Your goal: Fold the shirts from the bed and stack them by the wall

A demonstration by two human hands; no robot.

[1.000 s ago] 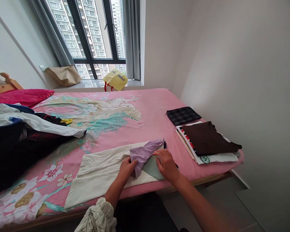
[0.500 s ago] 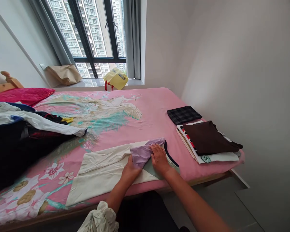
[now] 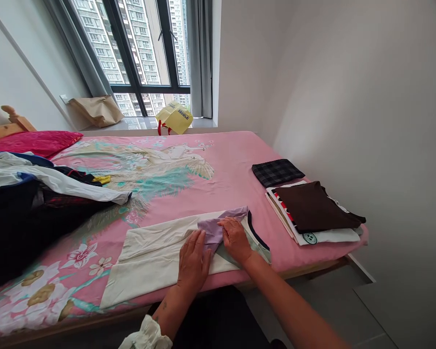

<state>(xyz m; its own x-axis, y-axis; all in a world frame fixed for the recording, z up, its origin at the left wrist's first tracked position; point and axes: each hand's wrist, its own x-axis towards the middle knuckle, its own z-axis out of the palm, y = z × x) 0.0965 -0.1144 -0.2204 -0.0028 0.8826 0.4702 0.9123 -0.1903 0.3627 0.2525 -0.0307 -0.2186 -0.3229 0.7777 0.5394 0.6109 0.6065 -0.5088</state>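
A cream shirt (image 3: 148, 261) lies partly folded along the near edge of the bed, its dark-trimmed neckline toward the right. A lilac sleeve (image 3: 212, 231) is laid back across its upper part. My left hand (image 3: 193, 259) rests flat on the cream cloth at the sleeve's left edge, palm down, fingers stretched out. On the lilac sleeve lies my right hand (image 3: 234, 238), its fingers extended and pressing lightly on the fabric. Neither hand grips the cloth.
To the right sits a folded stack topped by a brown garment (image 3: 312, 206), with a folded black plaid garment (image 3: 277, 172) behind it. A heap of dark and white clothes (image 3: 39, 208) covers the left of the bed. A yellow bag (image 3: 174, 118) and brown paper bag (image 3: 96, 111) are by the window.
My left hand has moved from the sleeve's lower edge to lie flat on top of the cloth, fingers straightened. My right hand has slid slightly left over the sleeve.
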